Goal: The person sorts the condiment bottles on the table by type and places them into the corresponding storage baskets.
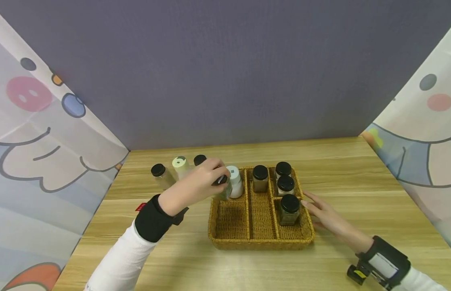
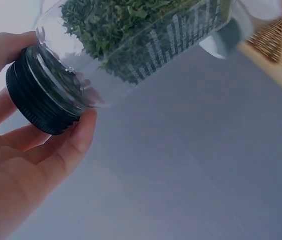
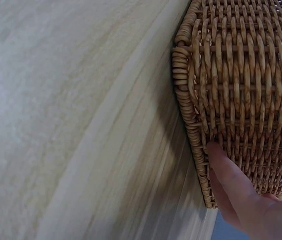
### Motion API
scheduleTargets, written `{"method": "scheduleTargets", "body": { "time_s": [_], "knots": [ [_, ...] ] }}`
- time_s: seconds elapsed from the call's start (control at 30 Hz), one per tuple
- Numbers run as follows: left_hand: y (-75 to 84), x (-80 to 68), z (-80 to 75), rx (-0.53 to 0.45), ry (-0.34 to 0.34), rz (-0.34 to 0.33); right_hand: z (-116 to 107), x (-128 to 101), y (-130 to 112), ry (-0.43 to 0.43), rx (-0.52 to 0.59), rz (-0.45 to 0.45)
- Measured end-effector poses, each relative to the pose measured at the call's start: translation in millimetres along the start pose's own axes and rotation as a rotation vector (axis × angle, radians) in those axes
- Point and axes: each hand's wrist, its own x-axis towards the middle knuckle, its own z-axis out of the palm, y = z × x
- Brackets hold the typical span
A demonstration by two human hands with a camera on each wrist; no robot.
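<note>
Left hand pinches the dried-herb jar by its ribbed black cap, above the wicker basket's left compartment. Jar likely light, its clear wall smooth; the cap offers the surest grip. Right hand rests flat, fingers straight against the basket wall.

Our left hand is raised over the basket, its fingers curled in a grip. Our right hand lies flat, fingers straight, touching the basket's right wall.

A wicker tray sat mid-frame on the desk, jars in its right compartments, three bottles left of it.
</note>
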Motion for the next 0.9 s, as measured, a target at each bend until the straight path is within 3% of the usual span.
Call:
{"method": "scheduleTargets", "body": {
  "time_s": [0.23, 0.57, 0.9],
  "knots": [
    [20.7, 22.5, 7.1, -0.021, -0.033, 0.073, 0, 0, 0, 0.004, -0.001, 0.0],
    [49.7, 47.4, 12.1, 0.007, -0.164, 0.172, 0, 0, -1, 0.003, 0.012, -0.005],
    [65.1, 61.3, 19.8, 0.035, -0.155, 0.27, -1, 1, -1, -0.01, 0.017, -0.008]
  ]
}}
